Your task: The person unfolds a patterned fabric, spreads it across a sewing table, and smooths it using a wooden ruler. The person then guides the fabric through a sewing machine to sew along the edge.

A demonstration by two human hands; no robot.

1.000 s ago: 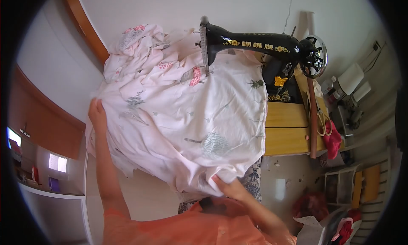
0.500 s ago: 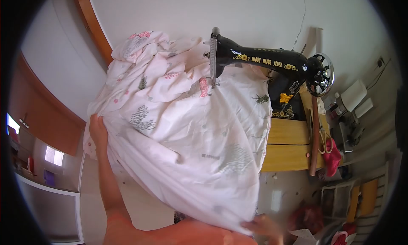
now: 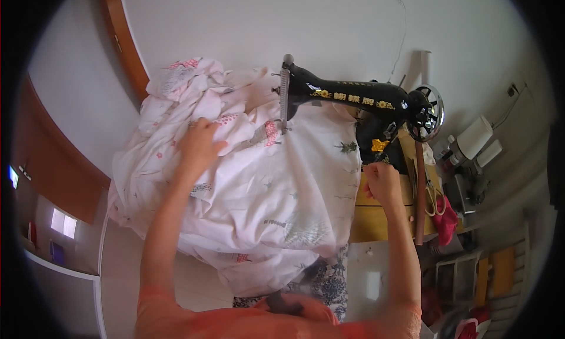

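Observation:
A large white cloth (image 3: 259,200) with pink and grey-green prints lies bunched over the left side of the sewing table, under the needle end of a black sewing machine (image 3: 353,95). My left hand (image 3: 201,143) rests on the bunched cloth, its fingers apart and the thumb pointing right. My right hand (image 3: 382,179) is closed over the wooden tabletop, just right of the cloth's edge and in front of the machine's base. What its curled fingers hold, if anything, is hidden. The lower part of the cloth hangs off the table's front towards my lap.
The yellow wooden tabletop (image 3: 376,224) shows at the right. Scissors (image 3: 434,199) and a pink-red cloth (image 3: 446,221) hang beside a brown bar (image 3: 419,192). The machine's handwheel (image 3: 426,113) stands near the wall. A brown door (image 3: 62,156) is at the left.
My left hand has moved up and right from the cloth's left edge onto its bunched middle. The right hand has let go of the cloth's lower corner and risen to the tabletop. The cloth has slackened.

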